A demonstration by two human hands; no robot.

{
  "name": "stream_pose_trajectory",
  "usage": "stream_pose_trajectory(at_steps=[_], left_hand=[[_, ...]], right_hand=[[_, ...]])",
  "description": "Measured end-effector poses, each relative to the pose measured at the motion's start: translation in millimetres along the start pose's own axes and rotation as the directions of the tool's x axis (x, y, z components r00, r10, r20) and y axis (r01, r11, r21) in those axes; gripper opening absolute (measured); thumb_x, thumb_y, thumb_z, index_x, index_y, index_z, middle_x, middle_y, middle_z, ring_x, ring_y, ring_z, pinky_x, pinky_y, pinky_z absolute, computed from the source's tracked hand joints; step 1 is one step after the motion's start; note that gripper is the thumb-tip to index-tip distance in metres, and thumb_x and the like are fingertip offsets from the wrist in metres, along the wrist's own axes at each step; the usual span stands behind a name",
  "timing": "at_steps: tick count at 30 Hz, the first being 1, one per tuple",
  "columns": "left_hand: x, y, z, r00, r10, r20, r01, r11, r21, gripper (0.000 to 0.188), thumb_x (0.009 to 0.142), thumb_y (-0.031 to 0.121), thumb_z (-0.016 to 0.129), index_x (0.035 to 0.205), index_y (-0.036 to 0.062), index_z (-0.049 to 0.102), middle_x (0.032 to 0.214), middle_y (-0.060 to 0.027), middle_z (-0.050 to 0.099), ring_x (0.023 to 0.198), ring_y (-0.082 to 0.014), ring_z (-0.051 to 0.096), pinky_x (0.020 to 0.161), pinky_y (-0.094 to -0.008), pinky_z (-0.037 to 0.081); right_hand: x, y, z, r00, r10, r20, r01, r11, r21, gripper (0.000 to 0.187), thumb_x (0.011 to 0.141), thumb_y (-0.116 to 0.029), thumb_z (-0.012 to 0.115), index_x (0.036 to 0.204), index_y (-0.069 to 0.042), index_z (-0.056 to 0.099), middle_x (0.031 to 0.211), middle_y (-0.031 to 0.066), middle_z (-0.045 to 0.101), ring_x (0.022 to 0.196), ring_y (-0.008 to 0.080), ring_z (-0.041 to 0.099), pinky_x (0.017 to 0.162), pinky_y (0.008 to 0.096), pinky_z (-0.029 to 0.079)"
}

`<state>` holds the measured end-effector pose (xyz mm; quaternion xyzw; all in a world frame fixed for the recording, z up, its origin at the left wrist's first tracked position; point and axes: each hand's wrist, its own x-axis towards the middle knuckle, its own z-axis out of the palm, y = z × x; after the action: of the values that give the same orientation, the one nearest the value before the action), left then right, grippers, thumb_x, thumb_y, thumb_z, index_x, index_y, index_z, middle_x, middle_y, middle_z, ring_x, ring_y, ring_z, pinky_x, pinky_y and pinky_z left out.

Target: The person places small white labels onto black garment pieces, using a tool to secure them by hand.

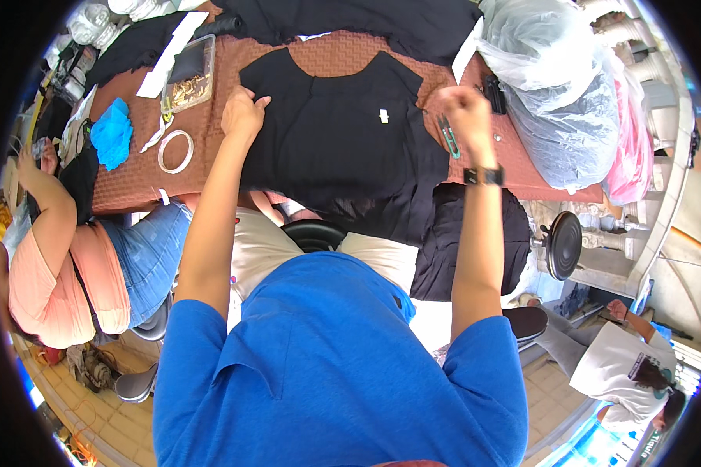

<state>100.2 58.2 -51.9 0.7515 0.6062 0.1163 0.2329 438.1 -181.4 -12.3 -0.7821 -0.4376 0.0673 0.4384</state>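
A black garment (331,140) with a wide scooped neckline lies spread over the table in front of me, its lower part hanging off the near edge toward my lap. A small white tag (383,116) shows on its right side. My left hand (243,114) is closed at the garment's left edge, below the shoulder. To the right of the garment is my right hand (467,111), its fingers curled and smeared by motion. Right beside that hand are green thread snips (451,142); whether the fingers hold them is unclear.
On the brown-covered table (210,159) are a clear box (188,86) of gold-coloured pieces, a tape roll (175,152) and blue crumpled plastic (112,134). Large plastic bags (553,93) crowd the right. More black fabric (350,17) lies at the back. A person (86,272) sits at my left.
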Motion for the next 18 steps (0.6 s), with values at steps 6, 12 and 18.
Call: stream_pose_trajectory(at_steps=[6, 12, 18], left_hand=[[-4.3, 14.7, -1.8, 0.986, 0.116, -0.117, -0.122, 0.991, -0.051, 0.032, 0.094, 0.034, 0.07, 0.108, 0.0068, 0.061, 0.105, -0.0193, 0.071, 0.106, -0.043, 0.065, 0.089, -0.0483, 0.05], [53.8, 21.5, -52.1, 0.897, 0.291, -0.332, -0.432, 0.733, -0.525, 0.042, 0.096, 0.034, 0.068, 0.108, -0.0051, 0.059, 0.098, -0.0193, 0.072, 0.092, -0.0224, 0.068, 0.085, -0.0357, 0.051], [19.4, 137.1, -194.4, 0.795, 0.321, -0.515, -0.603, 0.315, -0.733, 0.024, 0.101, 0.008, 0.057, 0.125, 0.0068, 0.056, 0.099, -0.0109, 0.064, 0.097, -0.0173, 0.06, 0.091, -0.0316, 0.049]], right_hand=[[-2.9, 12.9, 81.4, 0.994, 0.108, 0.027, -0.102, 0.98, -0.173, 0.016, 0.084, -0.016, 0.079, 0.088, -0.002, 0.073, 0.083, 0.017, 0.074, 0.08, 0.0295, 0.073, 0.075, 0.0394, 0.056], [56.3, -33.4, 61.7, 0.978, 0.188, -0.089, -0.116, 0.846, 0.52, 0.016, 0.089, -0.013, 0.075, 0.087, 0.0, 0.065, 0.079, 0.0056, 0.069, 0.076, 0.0123, 0.064, 0.073, 0.0296, 0.053], [153.1, -88.3, -46.6, 0.903, -0.204, -0.378, 0.387, 0.769, 0.51, 0.019, 0.091, -0.017, 0.078, 0.092, -0.002, 0.067, 0.083, 0.0016, 0.068, 0.068, 0.0077, 0.059, 0.065, 0.0238, 0.05]])
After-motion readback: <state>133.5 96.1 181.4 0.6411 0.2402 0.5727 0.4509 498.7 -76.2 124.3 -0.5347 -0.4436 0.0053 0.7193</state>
